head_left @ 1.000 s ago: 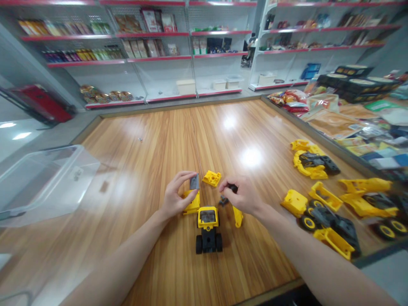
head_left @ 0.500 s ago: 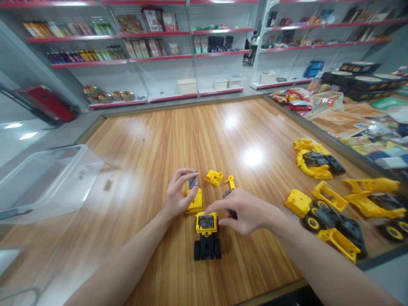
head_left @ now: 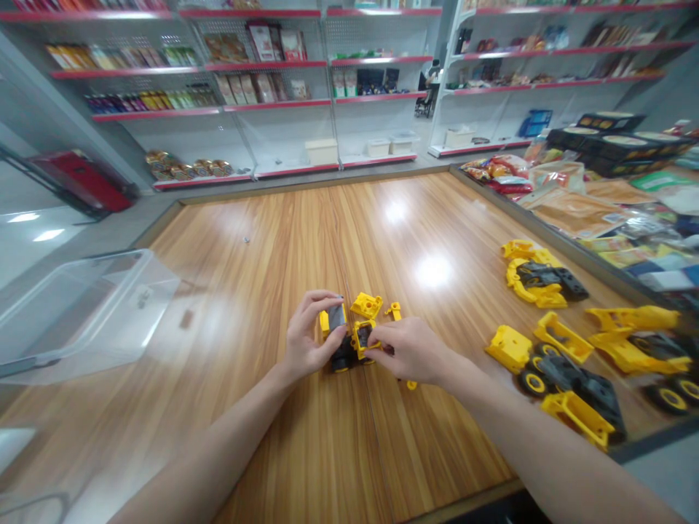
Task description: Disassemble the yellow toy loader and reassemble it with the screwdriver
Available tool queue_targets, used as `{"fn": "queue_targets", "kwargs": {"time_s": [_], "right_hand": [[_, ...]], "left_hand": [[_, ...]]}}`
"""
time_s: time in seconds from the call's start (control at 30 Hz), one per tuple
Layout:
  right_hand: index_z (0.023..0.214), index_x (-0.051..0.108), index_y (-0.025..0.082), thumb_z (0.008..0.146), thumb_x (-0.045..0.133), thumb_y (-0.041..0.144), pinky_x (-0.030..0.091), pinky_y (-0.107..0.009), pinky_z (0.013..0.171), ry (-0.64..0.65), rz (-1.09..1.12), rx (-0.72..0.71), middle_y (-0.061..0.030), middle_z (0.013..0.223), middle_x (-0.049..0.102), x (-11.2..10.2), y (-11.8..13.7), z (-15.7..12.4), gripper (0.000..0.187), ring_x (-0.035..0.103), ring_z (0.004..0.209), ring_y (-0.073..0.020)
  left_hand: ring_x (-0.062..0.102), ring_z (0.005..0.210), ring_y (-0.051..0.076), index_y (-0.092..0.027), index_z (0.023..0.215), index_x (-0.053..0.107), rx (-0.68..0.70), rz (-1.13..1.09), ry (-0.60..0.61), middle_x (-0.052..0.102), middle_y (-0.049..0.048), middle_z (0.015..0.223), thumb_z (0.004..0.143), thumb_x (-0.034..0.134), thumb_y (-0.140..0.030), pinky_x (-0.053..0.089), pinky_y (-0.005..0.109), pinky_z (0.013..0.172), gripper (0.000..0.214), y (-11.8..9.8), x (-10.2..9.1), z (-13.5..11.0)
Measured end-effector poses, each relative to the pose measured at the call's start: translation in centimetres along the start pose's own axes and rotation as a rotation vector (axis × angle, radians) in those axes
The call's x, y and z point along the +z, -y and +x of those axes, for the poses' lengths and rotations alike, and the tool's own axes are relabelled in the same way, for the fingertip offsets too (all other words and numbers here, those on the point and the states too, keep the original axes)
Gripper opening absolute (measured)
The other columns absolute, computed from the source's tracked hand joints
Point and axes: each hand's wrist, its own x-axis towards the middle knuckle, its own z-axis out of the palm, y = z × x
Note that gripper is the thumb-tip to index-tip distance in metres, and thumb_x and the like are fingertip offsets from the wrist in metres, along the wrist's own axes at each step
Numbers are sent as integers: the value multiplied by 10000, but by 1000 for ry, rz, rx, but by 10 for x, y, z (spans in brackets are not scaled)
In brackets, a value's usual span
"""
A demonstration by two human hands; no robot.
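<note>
My left hand (head_left: 306, 340) pinches a small grey block (head_left: 336, 317) between thumb and fingers, just above the wooden table (head_left: 284, 247). My right hand (head_left: 411, 351) grips the yellow and black toy truck body (head_left: 354, 346) and holds it tipped up beside the grey block. Loose yellow toy parts (head_left: 367, 306) lie just beyond both hands, and a small yellow piece (head_left: 411, 384) lies under my right wrist.
A clear plastic bin (head_left: 81, 309) stands at the table's left edge. Several yellow and black toy vehicle pieces (head_left: 551, 356) lie at the right. Packaged goods (head_left: 579, 196) fill a counter beyond the right edge. Store shelves (head_left: 262, 80) line the back wall.
My right hand has picked the truck body up off the table and brought it to the grey block in my left hand. The left hand has barely moved.
</note>
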Motion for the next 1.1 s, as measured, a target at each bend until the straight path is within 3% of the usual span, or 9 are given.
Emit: {"fn": "queue_targets", "kwargs": {"time_s": [0.23, 0.57, 0.7, 0.9, 0.97, 1.1], "right_hand": [[893, 626, 193, 860, 632, 293, 331, -230, 564, -74, 40, 119, 14, 667, 640, 5, -4, 1, 106, 556, 584, -123], [1003, 607, 185, 843, 589, 205, 368, -232, 592, -101, 170, 165, 44, 604, 570, 1, -2, 0, 163, 524, 557, -113], [960, 633, 176, 865, 567, 218, 382, -228, 604, -127, 270, 142, 43, 616, 551, 0, 1, 1, 123, 511, 559, -97], [891, 686, 164, 871, 613, 341, 335, -211, 502, -104, 518, 225, 60, 548, 477, -4, 9, 4, 192, 427, 494, -77], [839, 683, 164, 886, 597, 363, 365, -211, 517, -104, 606, 269, 42, 577, 538, -5, 9, 5, 222, 474, 520, -84], [848, 661, 174, 889, 594, 375, 455, -228, 597, -223, 757, 368, 1, 729, 657, -4, 8, 7, 216, 587, 631, -115]], "left_hand": [[579, 1106, 262, -192, 1141, 559, 67, 26, 103, 609, 142, 1157, 741, 727, -164, 490, 466, 946, 435, -2, 13, -3], [586, 1132, 253, -183, 1070, 596, 163, 95, 155, 601, 142, 1209, 753, 718, -106, 503, 453, 946, 348, -5, 12, -5], [586, 1128, 250, -191, 1091, 597, 203, 125, 119, 598, 134, 1220, 759, 713, -99, 521, 448, 923, 364, -7, 13, -5], [598, 1047, 235, -196, 1072, 638, 246, 204, -61, 572, 114, 1171, 698, 767, -96, 568, 392, 817, 408, -16, 17, -6], [605, 1035, 234, -195, 1096, 647, 249, 179, -63, 558, 116, 1173, 713, 751, -100, 581, 396, 815, 408, -18, 18, -8], [625, 1036, 229, -210, 1111, 671, 159, 45, -68, 531, 115, 1199, 802, 638, -74, 590, 413, 852, 339, -20, 21, -12]]}}
